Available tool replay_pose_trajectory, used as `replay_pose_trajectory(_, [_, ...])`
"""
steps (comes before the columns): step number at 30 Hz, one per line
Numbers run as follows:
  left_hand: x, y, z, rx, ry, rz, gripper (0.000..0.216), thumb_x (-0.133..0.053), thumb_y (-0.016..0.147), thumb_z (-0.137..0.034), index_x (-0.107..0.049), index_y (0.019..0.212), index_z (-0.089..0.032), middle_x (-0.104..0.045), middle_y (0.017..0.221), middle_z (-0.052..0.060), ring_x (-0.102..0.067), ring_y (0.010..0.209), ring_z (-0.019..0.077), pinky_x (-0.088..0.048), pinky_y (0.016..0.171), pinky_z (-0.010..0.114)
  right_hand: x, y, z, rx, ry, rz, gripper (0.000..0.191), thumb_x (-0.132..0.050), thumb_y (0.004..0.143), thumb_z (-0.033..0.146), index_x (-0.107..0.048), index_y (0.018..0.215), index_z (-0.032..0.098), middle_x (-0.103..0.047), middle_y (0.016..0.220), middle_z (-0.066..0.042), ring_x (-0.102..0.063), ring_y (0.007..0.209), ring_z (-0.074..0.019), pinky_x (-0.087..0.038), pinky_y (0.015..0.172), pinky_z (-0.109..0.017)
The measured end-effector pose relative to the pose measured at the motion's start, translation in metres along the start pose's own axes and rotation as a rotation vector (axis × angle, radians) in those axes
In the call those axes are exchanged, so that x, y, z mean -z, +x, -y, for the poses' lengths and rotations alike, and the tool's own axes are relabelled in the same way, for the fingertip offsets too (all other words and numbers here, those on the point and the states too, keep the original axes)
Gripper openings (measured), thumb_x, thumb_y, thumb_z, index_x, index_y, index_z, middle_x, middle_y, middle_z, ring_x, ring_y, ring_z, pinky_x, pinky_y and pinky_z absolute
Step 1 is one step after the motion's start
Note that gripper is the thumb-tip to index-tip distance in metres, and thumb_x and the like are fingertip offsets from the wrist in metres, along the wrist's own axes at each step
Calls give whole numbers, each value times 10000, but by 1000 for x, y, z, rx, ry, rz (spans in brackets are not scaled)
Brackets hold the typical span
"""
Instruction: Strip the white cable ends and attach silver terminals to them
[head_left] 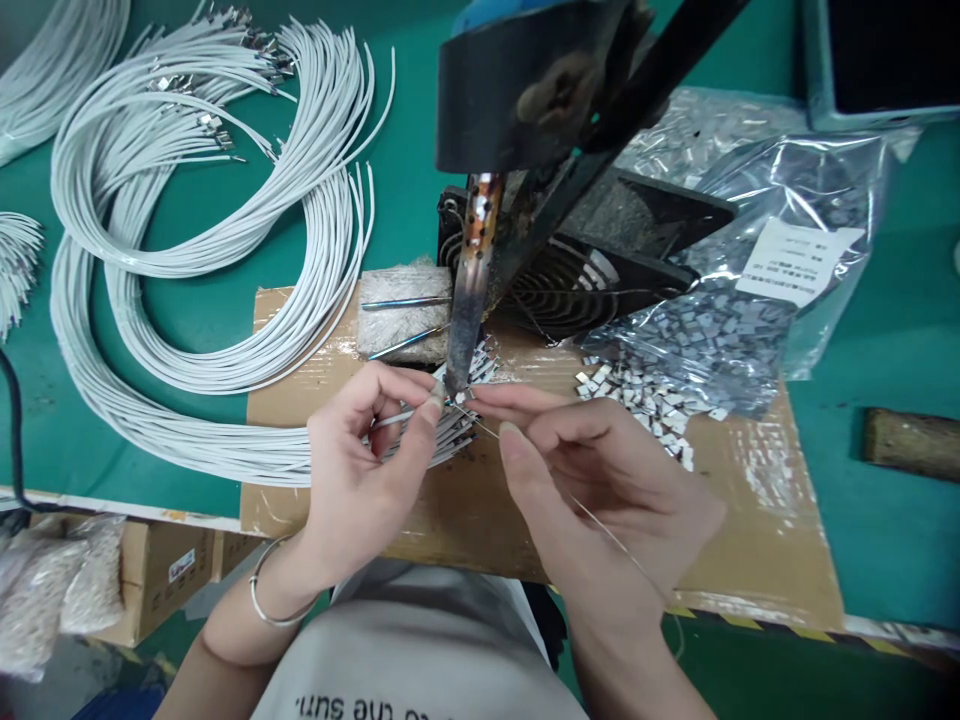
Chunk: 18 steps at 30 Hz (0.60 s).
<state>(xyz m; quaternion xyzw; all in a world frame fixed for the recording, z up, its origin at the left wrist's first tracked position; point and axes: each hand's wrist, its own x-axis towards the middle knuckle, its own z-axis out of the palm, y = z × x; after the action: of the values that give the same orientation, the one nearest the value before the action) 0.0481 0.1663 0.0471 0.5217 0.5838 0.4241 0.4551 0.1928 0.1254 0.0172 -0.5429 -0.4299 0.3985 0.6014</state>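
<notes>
My left hand [375, 480] pinches a white cable [396, 418] near its end between thumb and forefinger. A small shiny metal piece [460, 399] sits at that end, right by the tip of a soldering iron [474, 265] fixed point-down in a black holder. Between the thumb and fingers of my right hand [600, 480] runs a thin solder wire [611, 538], its front end reaching the metal piece. Whether the right fingertips also touch that piece, I cannot tell. Under both hands lie the ends of a bundle of white cables [225, 440].
Coiled white cables [180, 255] lie at the left. Behind the iron stands a black fan [570, 285], beside a grey block [405, 312]. Loose metal pieces [645, 405] spill from a clear plastic bag [810, 190] onto the cardboard sheet [750, 530]. A brown bar [911, 442] lies far right.
</notes>
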Motion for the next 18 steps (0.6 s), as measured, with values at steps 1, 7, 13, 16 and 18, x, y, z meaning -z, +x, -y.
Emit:
replay_pose_trajectory(1, [0, 0, 0, 0, -1, 2, 150, -779, 881, -101, -728, 784, -203, -802, 912, 48, -616, 682, 132, -347, 487, 249, 0, 0, 0, 3, -2, -4, 213, -758, 941, 68, -661, 858, 239, -869, 1126, -51, -850, 1020, -217, -705, 920, -349])
replay_pose_trajectory(7, [1, 0, 0, 16, 8, -2, 138, -786, 885, -127, -733, 784, -205, -804, 916, 55, -630, 692, 144, -359, 490, 252, -1, 0, 0, 2, 0, -1, 215, -756, 950, 74, -661, 864, 247, -869, 1121, -47, -847, 1032, -213, -709, 919, -346])
replay_pose_trajectory(13, [0, 0, -2, 11, 14, -9, 140, -790, 866, -130, -731, 766, -208, -805, 897, 60, -633, 691, 152, -360, 481, 253, 0, 0, 0, 5, -11, -1, 215, -746, 953, 69, -669, 863, 248, -870, 1128, -42, -847, 1043, -214, -707, 921, -344])
replay_pose_trajectory(16, [0, 1, -2, 5, 20, -15, 141, -796, 860, -138, -728, 756, -205, -801, 887, 59, -631, 685, 150, -358, 477, 250, -1, 0, 1, 14, -6, -1, 228, -747, 942, 43, -671, 862, 242, -870, 1130, -29, -845, 1037, -187, -692, 926, -296])
replay_pose_trajectory(18, [0, 1, -2, 3, 17, -13, 139, -793, 869, -137, -732, 764, -204, -802, 892, 55, -622, 676, 142, -354, 476, 247, -1, 0, 1, 13, 0, 2, 231, -743, 941, 34, -672, 861, 239, -869, 1133, -26, -844, 1034, -180, -688, 935, -287])
